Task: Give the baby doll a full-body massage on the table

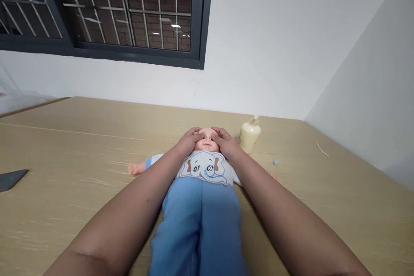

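While both forearms stretch out over the blue trousers, the doll (202, 189) lies on its back along the middle of the table (64, 159), feet toward the camera, so its head is within reach. It wears a white shirt with an elephant print, one bare arm flung out sideways. Farther on, the left hand (188, 140) and right hand (226, 141) rest flat on either side of its face, fingers (217, 132) spread loosely over cheeks and brow, pressing rather than gripping. Beyond stands a cream pump bottle (249, 134), near the head, below the barred window (129, 8).
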Action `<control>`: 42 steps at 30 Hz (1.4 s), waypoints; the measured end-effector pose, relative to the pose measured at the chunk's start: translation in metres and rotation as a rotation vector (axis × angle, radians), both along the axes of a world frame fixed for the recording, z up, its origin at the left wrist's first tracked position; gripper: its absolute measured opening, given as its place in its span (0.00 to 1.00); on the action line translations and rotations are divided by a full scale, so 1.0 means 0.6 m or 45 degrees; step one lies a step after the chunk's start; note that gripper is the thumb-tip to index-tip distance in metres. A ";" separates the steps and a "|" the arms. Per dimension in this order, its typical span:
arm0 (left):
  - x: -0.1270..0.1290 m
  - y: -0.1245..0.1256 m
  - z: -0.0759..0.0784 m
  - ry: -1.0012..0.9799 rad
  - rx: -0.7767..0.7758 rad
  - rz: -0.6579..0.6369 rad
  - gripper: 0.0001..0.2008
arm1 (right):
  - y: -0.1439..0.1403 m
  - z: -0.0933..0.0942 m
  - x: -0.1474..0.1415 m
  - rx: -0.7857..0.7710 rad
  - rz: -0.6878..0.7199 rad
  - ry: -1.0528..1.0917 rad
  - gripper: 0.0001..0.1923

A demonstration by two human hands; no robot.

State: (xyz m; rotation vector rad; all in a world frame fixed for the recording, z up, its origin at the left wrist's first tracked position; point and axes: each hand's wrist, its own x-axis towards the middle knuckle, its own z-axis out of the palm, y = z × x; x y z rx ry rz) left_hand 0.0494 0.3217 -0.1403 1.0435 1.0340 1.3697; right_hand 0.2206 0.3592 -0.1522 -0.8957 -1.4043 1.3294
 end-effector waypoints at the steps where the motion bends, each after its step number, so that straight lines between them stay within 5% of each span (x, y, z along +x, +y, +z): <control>1: 0.000 0.001 -0.001 -0.020 0.004 -0.009 0.20 | 0.000 -0.001 0.000 -0.019 0.021 0.028 0.24; 10: -0.002 -0.003 -0.004 -0.139 0.018 -0.033 0.23 | -0.014 0.011 0.015 -0.129 0.210 0.148 0.29; 24: 0.008 -0.018 0.019 0.025 -0.004 0.031 0.27 | -0.010 0.009 0.004 -0.018 -0.010 -0.041 0.29; 37: 0.002 -0.012 0.010 -0.090 0.034 0.008 0.19 | -0.014 0.008 0.007 -0.055 0.122 0.088 0.28; 42: 0.002 -0.016 0.012 -0.019 0.021 0.002 0.24 | -0.014 0.013 0.006 0.015 0.056 -0.039 0.31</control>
